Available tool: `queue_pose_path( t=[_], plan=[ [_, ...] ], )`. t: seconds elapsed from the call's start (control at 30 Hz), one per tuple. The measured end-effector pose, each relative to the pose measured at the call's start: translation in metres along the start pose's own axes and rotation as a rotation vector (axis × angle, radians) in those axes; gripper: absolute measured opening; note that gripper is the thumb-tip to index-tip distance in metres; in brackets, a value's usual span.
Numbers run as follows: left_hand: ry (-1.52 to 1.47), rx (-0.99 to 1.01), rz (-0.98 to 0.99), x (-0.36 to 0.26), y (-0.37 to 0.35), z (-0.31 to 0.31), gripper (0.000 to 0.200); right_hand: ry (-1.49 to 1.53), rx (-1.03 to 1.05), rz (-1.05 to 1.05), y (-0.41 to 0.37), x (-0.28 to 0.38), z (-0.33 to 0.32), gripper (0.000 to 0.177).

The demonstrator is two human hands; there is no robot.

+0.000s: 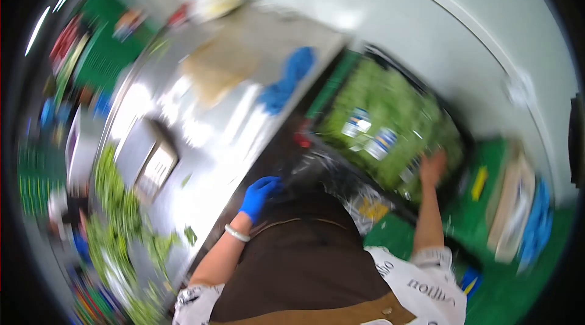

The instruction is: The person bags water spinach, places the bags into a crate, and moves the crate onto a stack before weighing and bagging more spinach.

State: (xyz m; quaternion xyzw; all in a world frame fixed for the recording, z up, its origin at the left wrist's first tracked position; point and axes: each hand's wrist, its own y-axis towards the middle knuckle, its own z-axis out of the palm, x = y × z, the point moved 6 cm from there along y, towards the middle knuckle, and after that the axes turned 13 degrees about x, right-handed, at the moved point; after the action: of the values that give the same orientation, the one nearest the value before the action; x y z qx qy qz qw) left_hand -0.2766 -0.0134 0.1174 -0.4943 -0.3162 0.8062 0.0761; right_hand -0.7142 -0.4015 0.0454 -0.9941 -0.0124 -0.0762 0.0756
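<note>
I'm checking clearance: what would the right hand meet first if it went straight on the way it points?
Most likely the packaged greens just ahead of the right hand; blur and unclear depth hide whether they touch.

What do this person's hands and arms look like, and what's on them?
The left hand wears a bright blue, close-fitting glove, with a thin white band around the wrist. The right hand looks bare, without a glove. Both arms come out of short white sleeves printed with dark lettering.
</note>
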Motion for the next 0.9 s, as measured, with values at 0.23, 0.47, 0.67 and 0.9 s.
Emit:
queue_pose_path(
  t=[0.23, 0.47, 0.67, 0.9],
  plan=[
    [-0.511, -0.418, 0.247, 0.099, -0.130, -0.122, 0.023, 0.279, -0.251, -0.951, -0.127, 0.204, -0.066, 0.046],
    [-0.802, -1.178, 0.393, 0.227, -0.295, -0.279, 0.019, 0.397, 0.518, -1.724, -0.376, 0.494, -0.019, 0.023],
    [-0.926, -1.261, 0.467, 0.277, -0.357, -0.370, 0.035, 0.250, 1.119, -1.854, -0.612, 0.627, 0.084, 0.022],
    [-1.292, -1.081, 0.703, 0.288, -0.319, -0.420, 0.027, -0.098, 1.334, -1.918, -0.796, 0.666, 0.261, 0.031]
  ],
)
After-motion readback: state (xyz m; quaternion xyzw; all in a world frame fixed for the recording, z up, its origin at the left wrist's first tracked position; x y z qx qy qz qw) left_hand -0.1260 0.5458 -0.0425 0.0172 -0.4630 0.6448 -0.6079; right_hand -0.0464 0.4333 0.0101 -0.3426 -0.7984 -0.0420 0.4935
